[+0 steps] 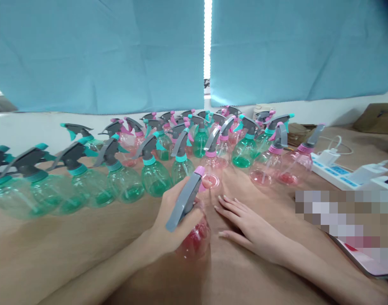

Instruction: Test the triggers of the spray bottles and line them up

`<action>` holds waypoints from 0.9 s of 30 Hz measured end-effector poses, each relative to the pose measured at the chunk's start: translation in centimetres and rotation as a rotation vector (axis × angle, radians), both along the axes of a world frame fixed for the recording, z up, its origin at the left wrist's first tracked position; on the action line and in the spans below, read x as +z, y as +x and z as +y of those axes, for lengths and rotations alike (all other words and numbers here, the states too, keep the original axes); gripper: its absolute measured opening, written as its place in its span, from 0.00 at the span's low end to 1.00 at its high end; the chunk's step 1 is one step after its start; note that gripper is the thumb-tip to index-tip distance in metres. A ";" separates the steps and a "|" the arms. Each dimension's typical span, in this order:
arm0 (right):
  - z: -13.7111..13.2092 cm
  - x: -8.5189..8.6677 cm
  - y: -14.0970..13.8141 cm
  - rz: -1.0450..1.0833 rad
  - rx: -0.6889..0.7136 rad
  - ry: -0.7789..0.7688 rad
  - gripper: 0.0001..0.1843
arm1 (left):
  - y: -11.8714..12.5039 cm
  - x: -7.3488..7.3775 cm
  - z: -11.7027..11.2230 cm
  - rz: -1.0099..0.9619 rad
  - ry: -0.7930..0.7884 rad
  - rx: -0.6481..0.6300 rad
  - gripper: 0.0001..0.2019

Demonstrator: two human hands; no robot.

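My left hand (173,222) is wrapped round the neck of a pink spray bottle (195,239) with a grey trigger head and pink nozzle. The bottle is at the near middle of the table, and my fingers hide its collar. To its right, my right hand (247,224) lies flat on the brown table (143,271), fingers stretched out, holding nothing. Just beyond my left hand stands another pink spray bottle (209,171). A green spray bottle (155,178) with a turquoise collar is a little to the left, at the end of a row of similar ones.
Several green and pink spray bottles stand behind, among them a green one (244,152) and a pink one (297,165). A white power strip (335,173) with plugs and cables lies at the right. Near it is a partly blurred-out flat device (368,258). Blue curtains (101,55) hang behind.
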State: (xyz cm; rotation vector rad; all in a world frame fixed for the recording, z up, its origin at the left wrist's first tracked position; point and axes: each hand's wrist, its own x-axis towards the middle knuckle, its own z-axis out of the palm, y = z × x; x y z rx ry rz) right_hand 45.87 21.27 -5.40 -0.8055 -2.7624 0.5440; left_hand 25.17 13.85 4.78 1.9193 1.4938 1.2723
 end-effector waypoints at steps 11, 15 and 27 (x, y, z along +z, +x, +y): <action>0.0 0.0 0.1 0.015 -0.002 -0.007 0.36 | -0.1 -0.3 0.2 -0.004 0.012 -0.017 0.04; 0.0 -0.1 0.1 0.028 0.000 0.000 0.35 | -0.2 -0.4 0.2 -0.010 0.033 -0.025 0.04; 0.1 0.2 0.0 -0.037 0.003 0.001 0.37 | -0.2 -1.0 0.2 0.026 0.045 0.031 0.04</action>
